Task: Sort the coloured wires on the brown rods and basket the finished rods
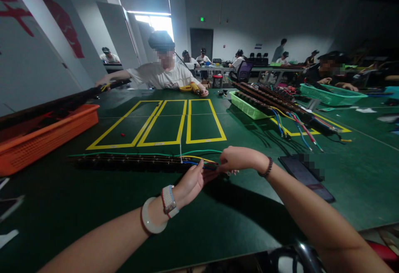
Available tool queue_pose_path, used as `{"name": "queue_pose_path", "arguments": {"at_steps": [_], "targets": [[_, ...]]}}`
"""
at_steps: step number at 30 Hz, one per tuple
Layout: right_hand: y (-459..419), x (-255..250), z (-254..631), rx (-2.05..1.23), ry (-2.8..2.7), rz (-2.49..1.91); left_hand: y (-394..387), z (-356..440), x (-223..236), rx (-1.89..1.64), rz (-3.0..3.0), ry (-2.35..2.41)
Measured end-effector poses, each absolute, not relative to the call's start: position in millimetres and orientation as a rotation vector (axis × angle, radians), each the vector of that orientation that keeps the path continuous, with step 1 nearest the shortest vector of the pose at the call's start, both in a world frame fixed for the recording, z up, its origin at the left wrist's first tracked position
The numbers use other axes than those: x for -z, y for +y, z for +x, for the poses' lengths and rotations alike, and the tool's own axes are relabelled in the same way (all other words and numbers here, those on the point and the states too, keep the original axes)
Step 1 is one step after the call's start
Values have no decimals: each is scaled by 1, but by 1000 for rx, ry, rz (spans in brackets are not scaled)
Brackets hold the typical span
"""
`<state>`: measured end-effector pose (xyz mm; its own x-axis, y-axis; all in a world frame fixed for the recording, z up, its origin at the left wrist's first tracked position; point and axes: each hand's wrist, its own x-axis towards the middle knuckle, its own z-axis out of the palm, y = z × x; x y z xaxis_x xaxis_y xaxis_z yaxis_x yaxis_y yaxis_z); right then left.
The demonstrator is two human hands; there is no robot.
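Note:
A long black strip (pixel 124 163) with copper-coloured rails lies across the green table in front of me. Green, yellow and blue wires (pixel 195 158) run along it to its right end, where both my hands are. My left hand (pixel 190 185) is closed around the wire bundle at that end, thumb on top. From above, the bent fingers of my right hand (pixel 240 159) pinch the same wires; the fingertips are partly hidden. A thin white cable tie (pixel 181 150) stands upright from the strip, just left of my left hand.
An orange basket (pixel 75 125) stands at the left. Opposite me a person (pixel 165 71) holds another long strip (pixel 62 98). At the right, several wired strips (pixel 268 98) rest over a green basket (pixel 246 104). A phone (pixel 305 177) lies near my right forearm. Yellow tape rectangles (pixel 187 127) mark the table.

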<state>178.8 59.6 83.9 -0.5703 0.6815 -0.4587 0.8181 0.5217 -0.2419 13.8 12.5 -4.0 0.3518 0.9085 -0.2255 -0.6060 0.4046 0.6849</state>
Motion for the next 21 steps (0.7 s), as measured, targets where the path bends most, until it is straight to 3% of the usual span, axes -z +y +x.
{"name": "queue_pose_path", "arguments": {"at_steps": [15,21], "targets": [[79,-50,168,1,2587,1649,13,12,4,-1017,539,701],[82,-43,170,61,2560,1640,14,12,5,-1022,534,699]]}}
